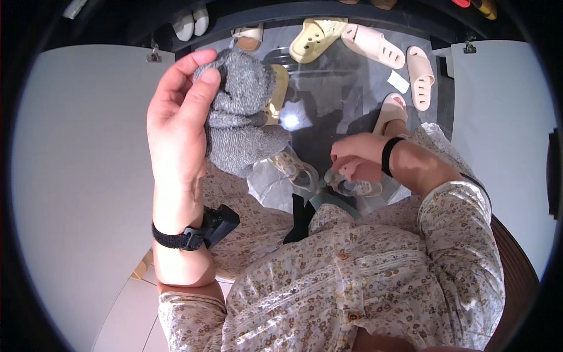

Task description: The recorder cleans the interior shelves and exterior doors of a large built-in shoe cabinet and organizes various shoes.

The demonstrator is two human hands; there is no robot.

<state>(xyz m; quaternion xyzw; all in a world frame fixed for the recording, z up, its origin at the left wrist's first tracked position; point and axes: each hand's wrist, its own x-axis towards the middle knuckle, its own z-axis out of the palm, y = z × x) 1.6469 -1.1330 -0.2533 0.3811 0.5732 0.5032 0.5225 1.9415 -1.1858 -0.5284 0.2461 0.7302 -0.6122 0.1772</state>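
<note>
My left hand [182, 110] pinches a grey fuzzy plush toy [242, 127] between thumb and fingers at its upper end. The toy has a rounded top and stubby lower parts, and hangs in front of my chest, above the floor. A dark strap with a small black device [222, 226] circles my left wrist. Lower and to the right, my right hand [358, 157] is bent inward with curled fingers, slightly blurred; whether anything is inside it is hidden. Beneath it on the floor lies a light sneaker [369, 188], and its match [294, 169] is nearer the toy.
Pale pink slides [371, 46] and a yellow clog [316, 39] lie on the grey tiled floor [325, 88], beside a white card [398, 82]. Another yellow shoe [279, 90] is partly behind the toy. White cabinet doors [88, 154] flank me; a dark shoe shelf [272, 13] runs ahead.
</note>
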